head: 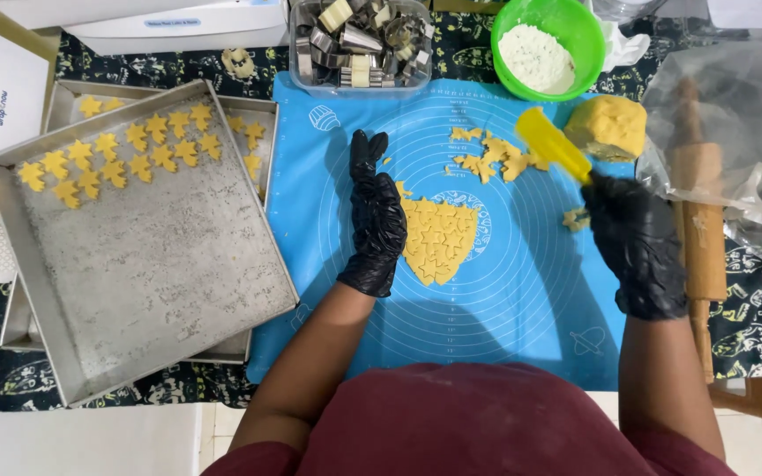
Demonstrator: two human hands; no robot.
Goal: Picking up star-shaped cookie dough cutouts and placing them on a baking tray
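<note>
A blue silicone baking mat (522, 291) lies before me. On it sits a flat piece of yellow rolled dough (438, 238) with star shapes cut into it. My left hand (374, 220), in a black glove, rests flat on the mat, touching the dough's left edge. My right hand (635, 242), also black-gloved, grips a yellow plastic scraper (553, 144) whose blade lies against a pile of dough scraps (494, 156). A lump of yellow dough (608, 126) sits at the mat's far right corner.
A metal baking tray (147, 264) with several star-shaped cookies (125, 154) stands to the left, stacked over another tray. At the back are a clear box of metal cutters (359, 42) and a green bowl of flour (547, 48). A wooden rolling pin (701, 220) and plastic wrap lie on the right.
</note>
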